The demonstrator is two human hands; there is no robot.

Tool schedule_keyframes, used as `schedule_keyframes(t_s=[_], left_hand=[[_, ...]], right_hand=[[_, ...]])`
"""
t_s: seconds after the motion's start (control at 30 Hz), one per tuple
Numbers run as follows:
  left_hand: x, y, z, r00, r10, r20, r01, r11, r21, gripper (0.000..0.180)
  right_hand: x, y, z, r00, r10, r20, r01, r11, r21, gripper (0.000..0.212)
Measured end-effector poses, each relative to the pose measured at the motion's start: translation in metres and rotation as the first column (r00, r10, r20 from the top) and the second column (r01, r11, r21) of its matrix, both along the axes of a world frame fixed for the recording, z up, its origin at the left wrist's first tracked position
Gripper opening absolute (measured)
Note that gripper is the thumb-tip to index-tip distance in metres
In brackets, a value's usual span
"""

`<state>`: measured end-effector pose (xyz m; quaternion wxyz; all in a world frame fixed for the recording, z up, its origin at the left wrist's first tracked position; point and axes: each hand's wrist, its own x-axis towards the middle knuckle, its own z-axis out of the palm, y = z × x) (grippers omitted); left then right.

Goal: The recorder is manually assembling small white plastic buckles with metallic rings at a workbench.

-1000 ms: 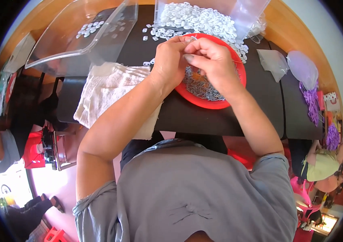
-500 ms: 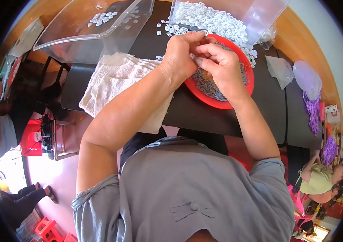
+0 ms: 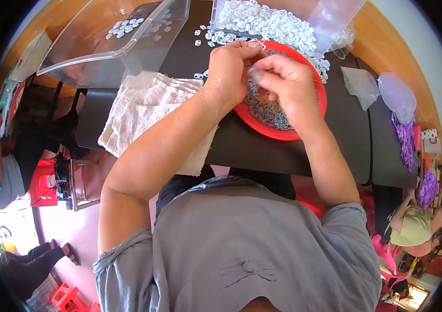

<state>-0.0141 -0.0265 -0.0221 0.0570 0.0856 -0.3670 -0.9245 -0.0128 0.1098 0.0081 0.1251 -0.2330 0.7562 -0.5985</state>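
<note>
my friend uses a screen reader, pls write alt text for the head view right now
A person's bare left hand and right hand are close together over a red bowl of small grey pieces on a dark table. Many small white pieces are heaped beyond the bowl, and a pale cloth lies to its left.

Red basin [image 3: 278, 134], round, sits on the dark table [image 3: 347, 125], its upper-left stretch blocked from my remote view. Inside I see slim grey pins [image 3: 271, 115], loose, lying at all angles around an orange-brown patch [image 3: 264, 95] I can't identify. White plastic pieces [image 3: 262, 21], small, rounded, with holes, heaped just beyond the basin; I note strays beside its upper right rim, more scattered to the left
</note>
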Motion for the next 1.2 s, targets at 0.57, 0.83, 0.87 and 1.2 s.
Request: schedule_keyframes(t_s=[0.57, 0.83, 0.87, 1.2], left_hand=[[0.013, 0.016, 0.008, 0.978, 0.078, -0.195, -0.152, 0.905, -0.397, 0.012], [0.014, 0.019, 0.008, 0.975, 0.089, -0.204, -0.170, 0.890, -0.424, 0.012], [0.014, 0.019, 0.008, 0.975, 0.090, -0.204, -0.170, 0.890, -0.424, 0.012], [0.014, 0.018, 0.011, 0.970, 0.006, -0.242, -0.106, 0.910, -0.400, 0.011]], right_hand=[[-0.033, 0.025, 0.005, 0.971, -0.093, 0.221, 0.173, 0.910, -0.378, 0.017], [-0.031, 0.024, 0.003, 0.974, -0.095, 0.205, 0.168, 0.912, -0.374, 0.016], [-0.030, 0.024, 0.004, 0.975, -0.103, 0.197, 0.170, 0.916, -0.364, 0.016], [-0.034, 0.029, 0.006, 0.990, -0.063, 0.124, 0.097, 0.953, -0.286, 0.017]])
